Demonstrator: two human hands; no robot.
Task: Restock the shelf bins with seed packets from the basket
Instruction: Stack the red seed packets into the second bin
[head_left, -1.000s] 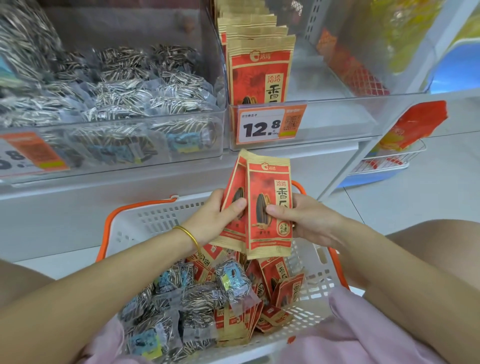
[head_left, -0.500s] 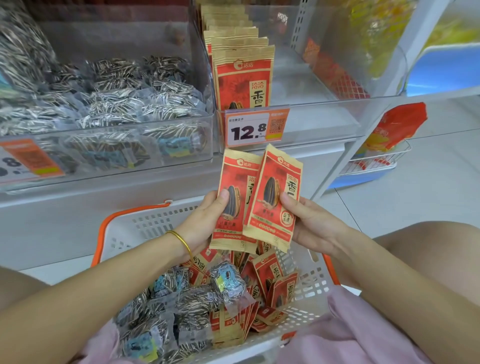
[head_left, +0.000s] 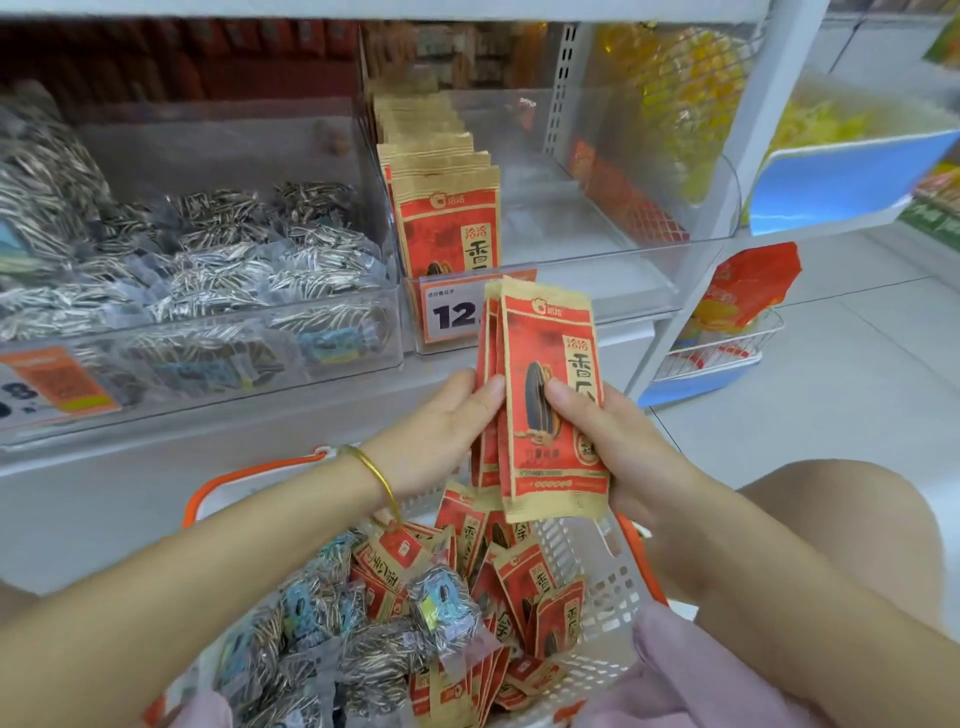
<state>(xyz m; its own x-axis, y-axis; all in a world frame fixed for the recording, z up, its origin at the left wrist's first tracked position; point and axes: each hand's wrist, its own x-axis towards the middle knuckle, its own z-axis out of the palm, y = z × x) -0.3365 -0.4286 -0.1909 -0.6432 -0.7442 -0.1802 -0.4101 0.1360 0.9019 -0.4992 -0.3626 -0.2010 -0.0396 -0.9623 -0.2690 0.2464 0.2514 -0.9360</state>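
1. Shelf, white, carries two clear bins side by side. The left bin holds striped seed packs; the right bin holds a standing row of red packets along its left wall.
2. Below the hands sits the basket, white with an orange handle, with red and striped packs mixed inside.
3. Above the basket, a held stack of packets stands upright, partly covering the price tag.
4. The left hand grips the stack's left edge and the right hand its right side, fingers curled behind, thumbs on the front.
5. A gold bracelet circles the left wrist.

Red-and-tan seed packets, black-and-white striped seed bags, and a white basket with orange rim.
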